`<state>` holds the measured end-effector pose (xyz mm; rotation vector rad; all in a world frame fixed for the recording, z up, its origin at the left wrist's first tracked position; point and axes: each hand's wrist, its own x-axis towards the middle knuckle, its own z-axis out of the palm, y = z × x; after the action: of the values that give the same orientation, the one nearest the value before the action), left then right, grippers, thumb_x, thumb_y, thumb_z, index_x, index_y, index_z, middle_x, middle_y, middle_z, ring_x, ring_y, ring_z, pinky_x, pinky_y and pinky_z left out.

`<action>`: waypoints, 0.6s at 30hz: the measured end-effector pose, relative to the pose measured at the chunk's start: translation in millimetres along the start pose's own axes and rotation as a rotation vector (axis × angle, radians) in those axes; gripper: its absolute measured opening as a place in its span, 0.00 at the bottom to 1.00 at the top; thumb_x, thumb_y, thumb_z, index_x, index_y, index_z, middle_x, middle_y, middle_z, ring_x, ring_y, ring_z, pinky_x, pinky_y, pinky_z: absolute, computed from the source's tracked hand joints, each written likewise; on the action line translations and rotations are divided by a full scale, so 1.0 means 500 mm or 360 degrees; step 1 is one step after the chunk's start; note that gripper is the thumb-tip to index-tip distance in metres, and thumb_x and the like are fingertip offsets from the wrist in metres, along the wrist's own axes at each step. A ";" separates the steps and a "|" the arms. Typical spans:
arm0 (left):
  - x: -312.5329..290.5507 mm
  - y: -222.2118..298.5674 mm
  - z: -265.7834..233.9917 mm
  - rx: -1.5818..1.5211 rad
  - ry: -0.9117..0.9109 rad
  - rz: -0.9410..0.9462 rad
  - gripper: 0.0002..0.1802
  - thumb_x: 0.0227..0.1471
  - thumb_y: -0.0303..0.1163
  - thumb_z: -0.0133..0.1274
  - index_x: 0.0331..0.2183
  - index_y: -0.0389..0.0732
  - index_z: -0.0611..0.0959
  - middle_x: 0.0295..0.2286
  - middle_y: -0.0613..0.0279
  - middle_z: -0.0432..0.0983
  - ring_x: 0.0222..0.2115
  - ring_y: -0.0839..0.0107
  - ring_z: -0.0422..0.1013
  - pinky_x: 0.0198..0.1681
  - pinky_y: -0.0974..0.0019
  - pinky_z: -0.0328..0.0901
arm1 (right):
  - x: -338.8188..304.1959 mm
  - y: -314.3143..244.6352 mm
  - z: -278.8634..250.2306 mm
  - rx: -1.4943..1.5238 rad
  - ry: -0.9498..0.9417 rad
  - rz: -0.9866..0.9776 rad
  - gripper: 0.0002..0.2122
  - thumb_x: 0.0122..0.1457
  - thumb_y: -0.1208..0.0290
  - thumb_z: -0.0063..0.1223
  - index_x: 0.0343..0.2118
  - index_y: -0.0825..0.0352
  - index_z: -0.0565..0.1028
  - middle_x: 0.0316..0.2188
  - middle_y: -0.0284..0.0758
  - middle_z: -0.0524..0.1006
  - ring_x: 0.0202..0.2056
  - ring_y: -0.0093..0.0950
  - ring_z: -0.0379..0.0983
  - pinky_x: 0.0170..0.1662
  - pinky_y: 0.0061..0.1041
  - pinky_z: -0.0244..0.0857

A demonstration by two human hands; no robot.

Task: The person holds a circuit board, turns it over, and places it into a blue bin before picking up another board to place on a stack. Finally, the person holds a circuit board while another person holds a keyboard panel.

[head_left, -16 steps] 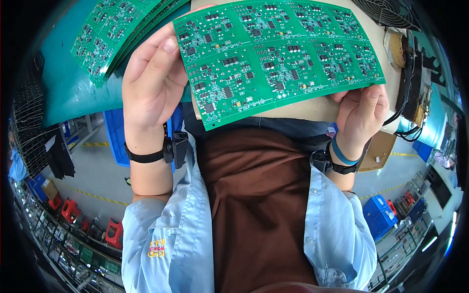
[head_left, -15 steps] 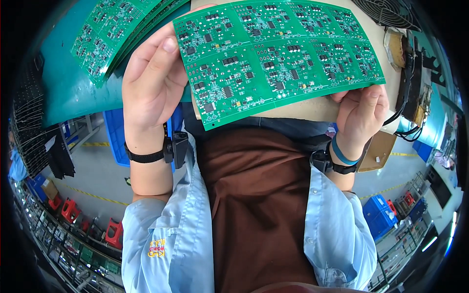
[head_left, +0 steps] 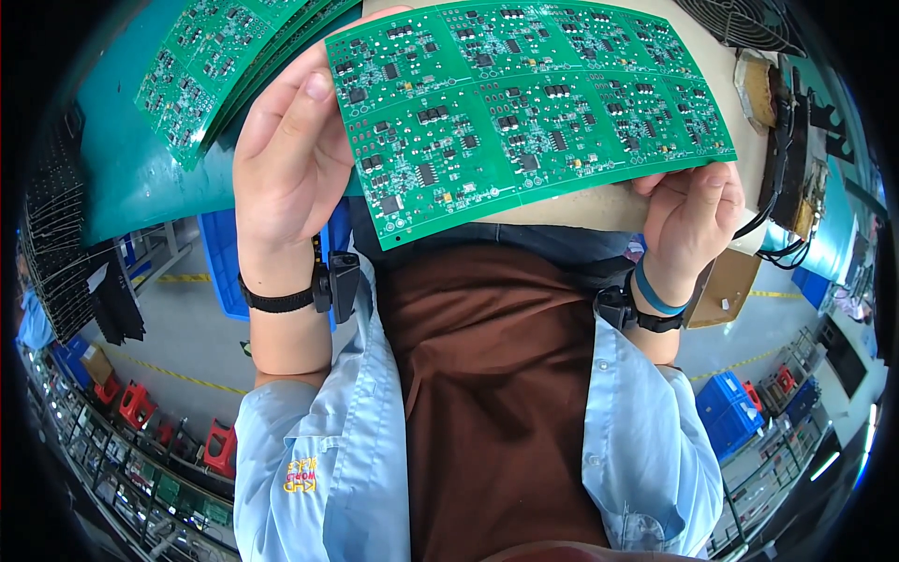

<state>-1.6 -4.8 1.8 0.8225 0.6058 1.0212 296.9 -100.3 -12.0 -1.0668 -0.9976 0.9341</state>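
Note:
A large green circuit board panel [head_left: 524, 122], filled with repeating blocks of small black and silver parts, is held up between my two hands. My left hand [head_left: 292, 159] grips its left edge, thumb near the front side and the fingers partly hidden behind the board. At the lower right corner, my right hand [head_left: 693, 211] pinches the panel, with the thumb raised by the edge and other fingers underneath. The panel tilts, its left end hanging lower toward me. Beyond my left hand lies a stack of similar green circuit boards [head_left: 211, 70].
The stack rests on a teal work surface [head_left: 117, 178]. Under the panel is a beige board [head_left: 571, 208]. To the right stand a fan grille [head_left: 740, 23], a worn sponge-like block [head_left: 755, 89] and black cables [head_left: 775, 187]. A blue bin [head_left: 220, 262] sits below the table edge.
The panel has shifted slightly left, mostly at its left end, with a small tilt. Both hands keep their hold and have barely moved.

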 end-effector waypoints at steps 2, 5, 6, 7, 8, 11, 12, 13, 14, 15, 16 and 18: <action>-0.001 0.000 0.002 0.0006 0.0012 -0.0003 0.25 0.65 0.33 0.38 0.57 0.26 0.63 0.49 0.51 0.71 0.49 0.69 0.70 0.54 0.66 0.64 | 0.000 -0.001 0.001 0.0006 0.0010 0.0003 0.19 0.69 0.59 0.36 0.41 0.75 0.70 0.28 0.42 0.77 0.22 0.28 0.71 0.24 0.24 0.64; 0.000 -0.001 0.003 -0.0028 0.0027 -0.0007 0.25 0.65 0.33 0.38 0.57 0.26 0.63 0.49 0.51 0.71 0.49 0.69 0.70 0.53 0.66 0.65 | 0.001 -0.001 0.002 0.0000 -0.0002 -0.0010 0.19 0.69 0.59 0.36 0.41 0.75 0.70 0.28 0.42 0.77 0.22 0.28 0.71 0.24 0.24 0.64; 0.000 -0.002 0.003 -0.0044 0.0034 -0.0010 0.25 0.65 0.33 0.38 0.57 0.26 0.63 0.49 0.51 0.71 0.49 0.69 0.70 0.53 0.65 0.65 | 0.001 0.000 0.002 -0.0002 -0.0007 -0.0016 0.19 0.69 0.59 0.36 0.41 0.75 0.70 0.28 0.42 0.76 0.22 0.28 0.71 0.24 0.24 0.64; 0.000 -0.002 0.003 -0.0044 0.0033 -0.0010 0.25 0.65 0.33 0.38 0.57 0.26 0.63 0.49 0.51 0.71 0.49 0.69 0.70 0.53 0.65 0.65 | 0.002 0.000 0.002 -0.0002 -0.0007 -0.0017 0.19 0.69 0.59 0.36 0.41 0.75 0.70 0.28 0.42 0.76 0.22 0.28 0.71 0.24 0.24 0.64; 0.000 -0.002 0.004 -0.0031 0.0035 -0.0008 0.25 0.65 0.33 0.38 0.57 0.26 0.63 0.49 0.51 0.71 0.49 0.68 0.70 0.53 0.65 0.65 | 0.002 0.001 0.002 0.0005 -0.0014 -0.0019 0.19 0.69 0.60 0.36 0.41 0.75 0.70 0.28 0.41 0.76 0.22 0.28 0.71 0.24 0.24 0.63; 0.001 -0.003 0.004 -0.0004 0.0038 -0.0005 0.25 0.65 0.33 0.38 0.57 0.26 0.62 0.49 0.51 0.72 0.49 0.68 0.70 0.53 0.65 0.66 | 0.002 0.002 0.001 0.0020 -0.0028 -0.0023 0.19 0.69 0.60 0.35 0.42 0.75 0.69 0.28 0.41 0.76 0.22 0.28 0.71 0.24 0.24 0.63; 0.001 -0.004 0.002 -0.0024 0.0026 -0.0009 0.25 0.65 0.33 0.38 0.57 0.26 0.62 0.49 0.51 0.72 0.49 0.68 0.70 0.53 0.65 0.66 | 0.002 0.002 0.000 0.0021 -0.0037 -0.0023 0.19 0.69 0.60 0.35 0.42 0.75 0.69 0.28 0.41 0.76 0.22 0.28 0.71 0.23 0.24 0.63; 0.001 -0.004 0.000 -0.0045 0.0014 -0.0013 0.25 0.65 0.32 0.38 0.57 0.26 0.62 0.49 0.51 0.71 0.49 0.68 0.70 0.53 0.65 0.66 | 0.002 0.002 0.000 0.0023 -0.0045 -0.0023 0.19 0.69 0.60 0.35 0.42 0.75 0.69 0.28 0.41 0.76 0.22 0.28 0.71 0.23 0.24 0.62; 0.001 -0.004 -0.001 -0.0066 0.0002 -0.0018 0.25 0.65 0.32 0.38 0.57 0.26 0.62 0.49 0.51 0.71 0.49 0.68 0.70 0.53 0.65 0.66 | 0.002 0.002 0.000 0.0025 -0.0054 -0.0023 0.19 0.69 0.60 0.35 0.42 0.75 0.69 0.27 0.41 0.76 0.22 0.28 0.71 0.23 0.24 0.62; 0.001 -0.005 -0.002 -0.0066 0.0002 -0.0017 0.25 0.65 0.32 0.38 0.57 0.26 0.62 0.49 0.51 0.71 0.49 0.68 0.70 0.53 0.65 0.66 | 0.002 0.001 0.001 0.0024 -0.0055 -0.0023 0.19 0.69 0.60 0.35 0.42 0.75 0.69 0.27 0.41 0.76 0.22 0.28 0.71 0.23 0.24 0.62; 0.000 -0.005 -0.003 -0.0076 -0.0001 -0.0015 0.25 0.65 0.32 0.38 0.57 0.26 0.62 0.49 0.51 0.71 0.49 0.67 0.70 0.53 0.65 0.66 | 0.002 0.000 0.003 0.0022 -0.0052 -0.0017 0.19 0.69 0.60 0.35 0.42 0.75 0.69 0.27 0.41 0.76 0.22 0.28 0.71 0.23 0.24 0.62; 0.000 -0.006 -0.003 -0.0099 -0.0009 -0.0008 0.25 0.65 0.32 0.38 0.58 0.27 0.62 0.49 0.51 0.71 0.49 0.67 0.70 0.53 0.64 0.66 | 0.004 -0.002 0.005 0.0014 -0.0049 -0.0008 0.19 0.69 0.59 0.35 0.42 0.74 0.69 0.27 0.41 0.76 0.23 0.28 0.71 0.24 0.24 0.62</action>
<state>-1.3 -5.0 -1.5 0.7685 0.5683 1.0281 295.0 -97.9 -10.2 -1.0450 -1.0205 0.9526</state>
